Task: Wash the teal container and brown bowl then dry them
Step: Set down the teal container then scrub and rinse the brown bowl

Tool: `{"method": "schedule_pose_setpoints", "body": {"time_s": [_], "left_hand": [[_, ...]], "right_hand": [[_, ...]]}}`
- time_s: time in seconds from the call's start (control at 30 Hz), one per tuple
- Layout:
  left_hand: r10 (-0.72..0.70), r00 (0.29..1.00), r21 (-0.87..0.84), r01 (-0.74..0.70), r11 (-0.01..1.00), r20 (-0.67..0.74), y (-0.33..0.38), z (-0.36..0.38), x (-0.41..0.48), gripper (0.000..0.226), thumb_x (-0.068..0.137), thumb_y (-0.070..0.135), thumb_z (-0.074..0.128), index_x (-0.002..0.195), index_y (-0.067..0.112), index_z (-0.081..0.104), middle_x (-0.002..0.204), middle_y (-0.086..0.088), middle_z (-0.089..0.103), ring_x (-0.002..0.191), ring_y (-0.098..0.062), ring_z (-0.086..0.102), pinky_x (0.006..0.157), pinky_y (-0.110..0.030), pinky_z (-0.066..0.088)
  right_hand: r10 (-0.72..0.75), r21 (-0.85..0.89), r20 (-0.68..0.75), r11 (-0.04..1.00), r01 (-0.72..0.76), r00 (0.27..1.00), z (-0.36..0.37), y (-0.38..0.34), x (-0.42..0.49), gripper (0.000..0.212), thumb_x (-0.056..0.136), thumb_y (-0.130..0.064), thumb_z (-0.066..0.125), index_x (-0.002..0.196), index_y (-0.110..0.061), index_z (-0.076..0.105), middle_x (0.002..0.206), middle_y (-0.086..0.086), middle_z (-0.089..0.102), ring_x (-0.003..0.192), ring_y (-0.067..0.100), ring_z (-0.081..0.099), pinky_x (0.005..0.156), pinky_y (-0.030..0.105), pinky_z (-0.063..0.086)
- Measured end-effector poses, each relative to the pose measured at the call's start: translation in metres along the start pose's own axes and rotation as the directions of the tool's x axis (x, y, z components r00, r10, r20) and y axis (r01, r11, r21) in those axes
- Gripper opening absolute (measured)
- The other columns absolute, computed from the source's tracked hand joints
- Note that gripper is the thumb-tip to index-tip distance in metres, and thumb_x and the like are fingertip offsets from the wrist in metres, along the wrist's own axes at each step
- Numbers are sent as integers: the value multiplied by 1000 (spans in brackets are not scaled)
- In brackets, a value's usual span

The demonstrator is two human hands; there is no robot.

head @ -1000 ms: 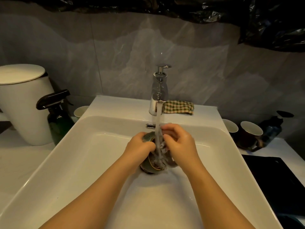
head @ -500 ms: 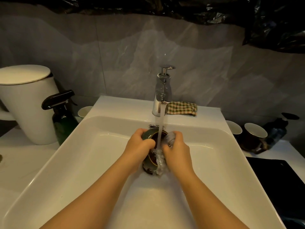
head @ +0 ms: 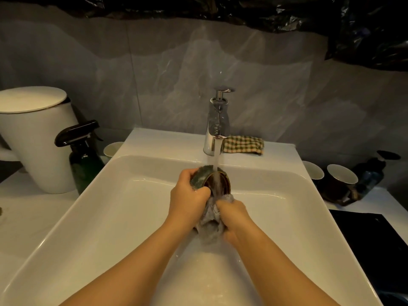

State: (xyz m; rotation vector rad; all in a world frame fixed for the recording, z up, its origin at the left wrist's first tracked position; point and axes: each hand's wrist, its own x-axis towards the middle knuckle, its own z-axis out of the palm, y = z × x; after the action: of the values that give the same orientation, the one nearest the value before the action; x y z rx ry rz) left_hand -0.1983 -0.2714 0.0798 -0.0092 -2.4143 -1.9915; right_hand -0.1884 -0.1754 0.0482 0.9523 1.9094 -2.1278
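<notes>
Now the right hand [head: 234, 219], fingers curled round a grey cloth [head: 209, 226], has drawn out of the container [head: 199, 178], which the left hand [head: 187, 195] grips tilted under the tap [head: 215, 133] stream near the sink [head: 110, 217] back edge, suggesting scrubbing is yielding to rinsing.

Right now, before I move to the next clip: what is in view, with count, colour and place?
sink: 1, white, centre
tap: 1, chrome, back ledge, water running
checked cloth: 1, green and cream, ledge right of tap
bowl: 1, teal outside, brown inside, under the stream
grey cloth: 1, grey, below bowl
lidded bin: 1, white, far left
spray bottle: 1, dark green, left of sink
left cup: 1, pale, behind spray bottle
right cup: 1, pale, right of sink
mug: 1, dark, beside right cup
plastic sheet: 1, black, top
left hand: 1, grips the bowl
right hand: 1, grips the grey cloth
</notes>
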Motion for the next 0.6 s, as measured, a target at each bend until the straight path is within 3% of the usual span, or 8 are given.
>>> {"method": "schedule_pose_setpoints", "body": {"time_s": [0.1, 0.17, 0.23, 0.3, 0.4, 0.43, 0.5, 0.6], "left_hand": [[-65, 980, 170, 33, 985, 186, 1, -5, 2, 34, 79, 1, 53, 106, 21, 50, 80, 3, 56, 69, -10, 54, 55, -22, 40], [-103, 949, 275, 18, 961, 299, 2, -3, 0, 36, 77, 2, 54, 106, 23, 50, 85, 2, 59, 77, -13, 57, 64, -26, 47], [-117, 945, 260, 35, 965, 304, 3, -2, -1, 36, 76, 3, 55, 107, 23, 52, 90, -1, 61, 83, -17, 59, 72, -31, 50], [-75, 965, 186, 28, 982, 250, 5, 0, -3, 35, 77, 3, 54, 103, 26, 51, 89, 0, 61, 80, -14, 58, 69, -27, 49], [0, 998, 47, -3, 999, 61, 5, 7, -12, 45, 76, -1, 55, 105, 32, 46, 86, 12, 57, 75, -1, 54, 61, -13, 44], [12, 1000, 14, -13, 1000, 26, 4, 10, -15, 48, 75, -3, 55, 106, 33, 45, 86, 17, 54, 76, 1, 53, 60, -10, 42], [-6, 1000, -28, 7, 1000, 22, 3, 11, -14, 48, 75, -3, 56, 108, 31, 43, 88, 15, 53, 78, 0, 53, 61, -12, 42], [-109, 991, 5, 109, 994, 73, 1, 1, 0, 39, 76, 3, 59, 107, 23, 46, 87, 2, 56, 76, -12, 56, 61, -25, 43]], "right_hand": [[-447, -385, -89, 839, 383, 890, -6, -1, -3, 22, 84, 1, 46, 94, -15, 56, 82, 3, 60, 76, 20, 57, 63, 26, 46], [-707, -541, 97, 553, 634, 700, -13, -4, -10, 35, 84, 1, 50, 111, -19, 59, 97, -4, 60, 89, 14, 56, 77, 24, 47], [-784, -575, 236, 364, 733, 574, -17, -7, -12, 37, 83, 1, 53, 113, -20, 61, 102, -6, 61, 92, 12, 56, 79, 23, 46], [-773, -552, 123, 468, 690, 622, -17, -8, -10, 36, 85, 1, 50, 112, -21, 59, 96, -7, 60, 85, 10, 55, 71, 16, 44], [-286, -127, -107, 954, 273, 952, -5, -5, -6, 18, 89, -5, 44, 86, -12, 60, 75, 7, 65, 66, 19, 59, 63, 26, 50], [-110, 43, -46, 993, 112, 993, -1, -3, -7, 21, 88, -5, 44, 75, -9, 60, 65, 11, 63, 60, 24, 59, 63, 34, 52], [-33, 107, -5, 994, 34, 999, 3, 1, -4, 24, 86, -3, 44, 69, -8, 59, 58, 13, 60, 56, 27, 59, 60, 39, 54], [-384, -415, -77, 852, 320, 920, -10, -7, -2, 17, 90, -6, 41, 96, -12, 56, 80, 5, 60, 74, 23, 59, 66, 31, 51]]}}
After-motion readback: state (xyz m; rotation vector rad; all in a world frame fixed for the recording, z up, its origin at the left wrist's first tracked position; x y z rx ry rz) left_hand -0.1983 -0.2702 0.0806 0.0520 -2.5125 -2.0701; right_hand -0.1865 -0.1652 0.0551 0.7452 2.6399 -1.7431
